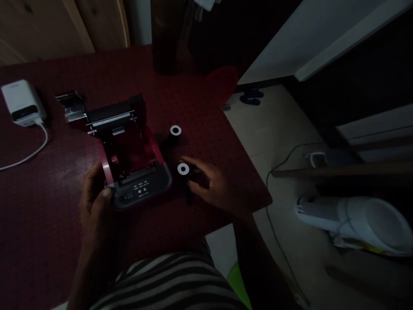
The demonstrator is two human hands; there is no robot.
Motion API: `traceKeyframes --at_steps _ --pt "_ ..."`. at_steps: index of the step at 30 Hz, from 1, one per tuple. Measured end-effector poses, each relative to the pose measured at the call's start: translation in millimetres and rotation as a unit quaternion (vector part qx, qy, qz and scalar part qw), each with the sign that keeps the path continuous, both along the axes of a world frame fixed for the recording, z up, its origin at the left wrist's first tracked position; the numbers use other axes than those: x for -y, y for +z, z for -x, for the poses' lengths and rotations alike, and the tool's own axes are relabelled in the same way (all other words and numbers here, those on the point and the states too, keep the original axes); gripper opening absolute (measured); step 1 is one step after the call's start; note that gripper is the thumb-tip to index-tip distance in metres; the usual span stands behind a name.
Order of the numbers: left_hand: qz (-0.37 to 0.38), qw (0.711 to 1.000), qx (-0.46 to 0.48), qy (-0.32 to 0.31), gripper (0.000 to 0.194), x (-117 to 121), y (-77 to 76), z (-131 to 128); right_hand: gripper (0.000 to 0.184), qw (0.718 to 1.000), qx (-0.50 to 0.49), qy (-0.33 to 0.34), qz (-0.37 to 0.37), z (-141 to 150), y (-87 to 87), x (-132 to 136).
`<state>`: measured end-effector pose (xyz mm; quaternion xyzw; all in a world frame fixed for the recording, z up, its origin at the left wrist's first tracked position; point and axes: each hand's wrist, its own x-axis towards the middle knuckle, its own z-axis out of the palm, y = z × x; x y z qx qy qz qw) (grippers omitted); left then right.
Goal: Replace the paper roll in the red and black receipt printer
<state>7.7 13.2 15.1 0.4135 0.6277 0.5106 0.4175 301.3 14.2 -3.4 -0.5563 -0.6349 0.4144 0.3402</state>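
A red and black printer [142,185] rests on the table with its lid [112,118] raised and its red inner bay exposed. My left hand [95,193] grips the printer's left front corner, thumb on top and fingers along the side. Right of the printer stands a small dark roll [183,169], its white ring-shaped end facing up. My right hand [208,183] has its fingers and thumb around this roll from the right. Just behind it is a second, similar roll [175,130], touched by neither hand. Dim light hides the rolls' sides.
A white device [24,103] with a white cable [43,144] lies at the table's left. The dark red table [200,224] ends on the right above a tiled floor with blue slippers [251,98], a black cord [269,219] and a white appliance [355,221].
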Motion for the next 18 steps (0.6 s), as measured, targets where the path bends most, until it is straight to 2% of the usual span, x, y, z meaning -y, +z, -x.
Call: traceKeyframes --at_steps 4,7,9,11,15,16,18 --pt "-0.003 1.0 0.014 -0.012 0.061 0 -2.4 1 0.065 0.999 -0.031 -0.012 0.03 -11 9.1 5" --pt "-0.008 0.999 0.034 -0.008 0.063 -2 -3.1 1 0.045 0.995 -0.068 -0.071 0.027 -21 18.2 -7" --pt "-0.007 0.999 0.034 0.0 0.066 -2 -3.1 1 0.031 0.991 -0.071 -0.11 -0.001 -25 18.0 -26" --pt "-0.009 0.999 0.033 0.0 0.067 -2 -3.0 1 0.028 0.991 -0.045 -0.124 -0.027 -23 10.7 -53" --pt "-0.012 0.998 0.061 -0.016 0.063 -1 -5.1 3 0.058 0.996 0.011 -0.088 -0.028 -3 -13.6 -103" --pt "-0.013 0.998 0.067 -0.017 0.062 0 -5.9 4 0.06 0.996 0.023 -0.081 -0.032 3 -18.7 -111" --pt "-0.016 0.997 0.068 -0.02 0.062 0 -7.6 5 0.049 0.995 0.044 -0.072 -0.048 12 -25.7 -122"
